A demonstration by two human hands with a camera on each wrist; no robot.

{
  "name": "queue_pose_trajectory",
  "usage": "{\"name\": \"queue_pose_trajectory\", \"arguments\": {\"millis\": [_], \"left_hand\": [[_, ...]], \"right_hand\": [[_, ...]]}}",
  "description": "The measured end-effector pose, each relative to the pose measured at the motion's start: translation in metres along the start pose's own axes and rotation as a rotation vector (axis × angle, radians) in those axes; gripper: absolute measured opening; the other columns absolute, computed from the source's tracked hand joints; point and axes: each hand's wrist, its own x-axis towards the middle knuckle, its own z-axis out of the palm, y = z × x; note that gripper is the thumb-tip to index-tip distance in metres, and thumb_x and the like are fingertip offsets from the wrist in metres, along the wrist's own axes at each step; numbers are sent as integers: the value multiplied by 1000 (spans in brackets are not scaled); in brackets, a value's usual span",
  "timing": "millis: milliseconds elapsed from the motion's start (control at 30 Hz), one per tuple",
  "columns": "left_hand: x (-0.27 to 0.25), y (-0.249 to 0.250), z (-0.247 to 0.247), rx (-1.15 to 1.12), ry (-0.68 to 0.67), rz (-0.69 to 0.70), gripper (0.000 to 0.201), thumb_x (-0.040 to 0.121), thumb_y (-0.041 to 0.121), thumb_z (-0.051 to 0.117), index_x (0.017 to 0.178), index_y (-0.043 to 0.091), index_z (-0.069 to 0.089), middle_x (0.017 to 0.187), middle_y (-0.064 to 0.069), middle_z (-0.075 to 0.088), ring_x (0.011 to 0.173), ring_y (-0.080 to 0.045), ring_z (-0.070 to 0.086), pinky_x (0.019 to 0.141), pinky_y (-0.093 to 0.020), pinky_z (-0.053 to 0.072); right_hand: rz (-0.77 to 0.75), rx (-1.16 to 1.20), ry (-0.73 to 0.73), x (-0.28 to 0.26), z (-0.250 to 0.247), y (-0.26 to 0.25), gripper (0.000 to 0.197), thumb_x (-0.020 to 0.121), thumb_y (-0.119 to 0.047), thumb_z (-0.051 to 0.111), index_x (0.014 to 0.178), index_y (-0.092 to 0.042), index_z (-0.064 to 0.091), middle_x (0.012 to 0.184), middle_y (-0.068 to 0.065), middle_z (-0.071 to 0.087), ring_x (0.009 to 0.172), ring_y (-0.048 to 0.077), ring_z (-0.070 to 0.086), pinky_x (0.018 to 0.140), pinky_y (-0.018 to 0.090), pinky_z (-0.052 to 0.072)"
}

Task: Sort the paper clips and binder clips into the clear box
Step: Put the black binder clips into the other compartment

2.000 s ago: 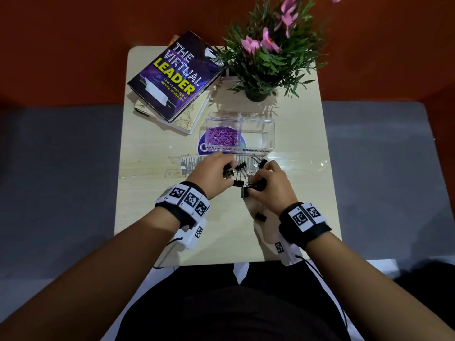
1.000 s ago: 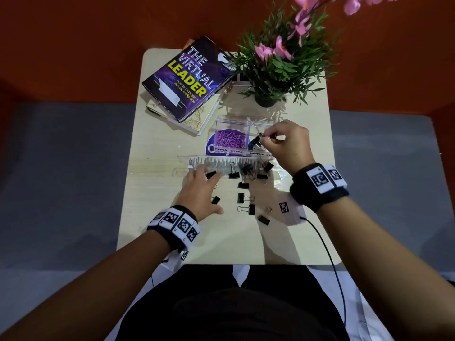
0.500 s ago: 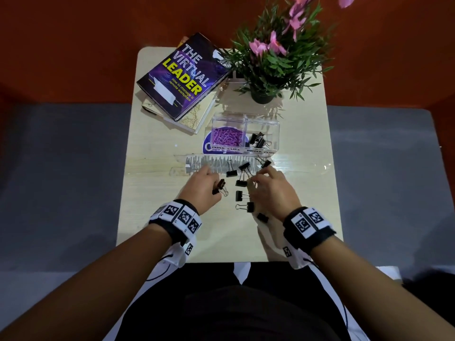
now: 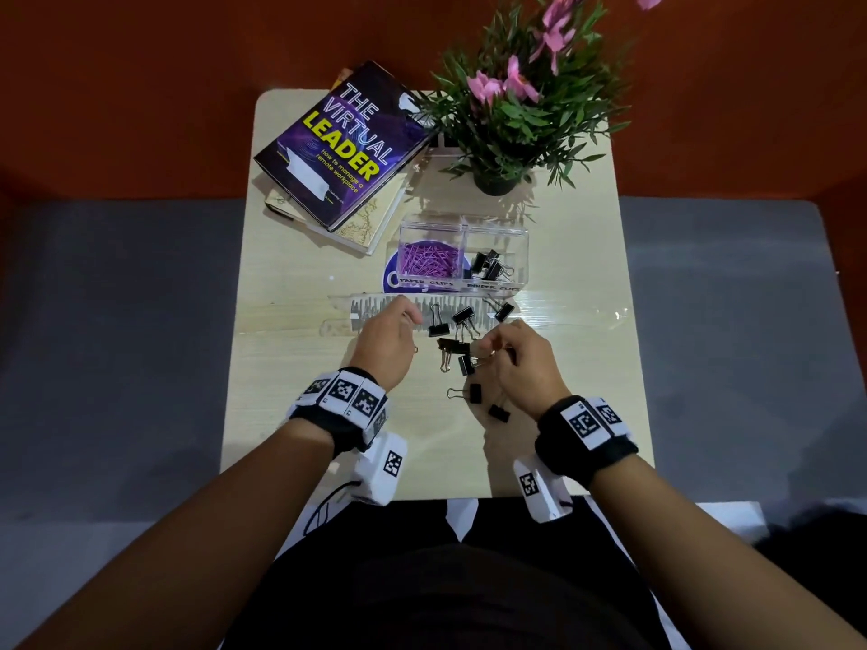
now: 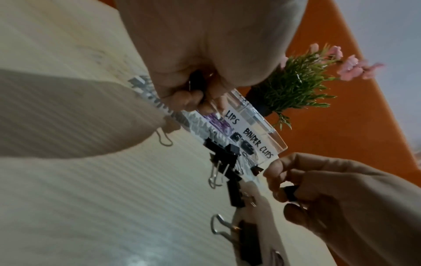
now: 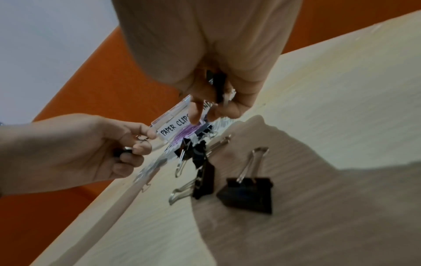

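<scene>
The clear box (image 4: 524, 241) stands mid-table, with purple paper clips (image 4: 427, 262) in its left compartment and black binder clips (image 4: 490, 267) in its right. Several loose binder clips (image 4: 438, 328) lie scattered in front of it. My left hand (image 4: 410, 323) hovers at the left of the pile, fingers curled round a black binder clip (image 5: 197, 81). At the pile's right, my right hand (image 4: 492, 344) pinches another binder clip (image 6: 218, 84). Two more clips (image 4: 475, 394) lie nearer me, beside the right wrist.
The box's clear lid (image 4: 563, 314) lies flat along its front edge. A stack of books (image 4: 342, 143) sits at the back left and a potted plant (image 4: 516, 110) at the back right. The small table (image 4: 281, 368) ends close to both wrists.
A second ago my right hand was over the box's binder-clip compartment; it has come back to the pile and picked up a clip. My left hand has lifted a clip off the table.
</scene>
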Motion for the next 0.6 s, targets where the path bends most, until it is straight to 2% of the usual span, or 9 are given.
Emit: {"name": "queue_pose_trajectory", "arguments": {"millis": [33,100,167,233,300,333,400,466,600], "left_hand": [[0,2,3,-14,-18,-17,22,97,4,34,90,13,52,63,1,47,56,-23,43,56,-35,38],[-2,9,7,89,-78,-8,15,100,19,38,91,14,49,62,4,48,57,-24,48,56,-32,40],[-6,19,11,350,-146,20,24,97,39,48,98,15,49,70,4,56,62,-23,56,56,-31,43],[-9,25,18,555,-164,19,45,89,48,58,114,11,48,87,-3,64,77,-26,63,62,-34,49],[-10,27,24,595,-131,-14,60,84,47,65,124,7,47,99,-9,68,89,-29,66,67,-37,51],[-10,29,26,591,-112,-29,60,83,46,67,124,6,48,101,-10,69,92,-30,66,68,-37,51],[-7,33,29,573,-94,-48,49,84,41,68,114,5,55,99,-12,69,91,-31,66,68,-36,52],[-5,36,30,518,-100,-88,35,84,37,68,97,5,62,91,-12,69,83,-32,67,66,-36,53],[-2,30,32,342,-90,-179,30,81,28,69,64,4,65,64,-12,68,64,-32,66,68,-41,59]], "right_hand": [[7,43,-6,-2,2,0,34,73,6,36,67,-22,54,81,7,62,74,8,57,70,19,43],[49,66,-24,-3,4,0,32,76,7,35,69,-19,53,76,4,64,68,3,56,66,20,42],[61,-11,-31,-4,5,-2,23,81,1,41,74,-16,55,77,6,66,67,13,58,64,26,46],[30,-151,-71,-5,8,-2,7,83,-13,50,85,-14,57,83,9,66,71,25,59,65,34,49],[-16,-359,-142,-7,13,-1,20,80,-24,59,96,-13,54,93,10,60,76,29,57,65,36,48],[-27,-430,-163,-7,16,0,27,79,-27,61,100,-12,53,96,11,57,77,30,57,63,36,47],[-38,-480,-147,-5,20,0,30,81,-25,62,104,-8,53,99,14,54,77,35,57,61,37,44],[-42,-493,-131,-1,22,0,27,82,-20,61,103,-4,54,99,16,53,79,37,57,61,39,45],[-68,-487,-127,3,19,-1,15,85,-15,58,88,0,55,93,18,53,76,38,56,58,40,42]]}}
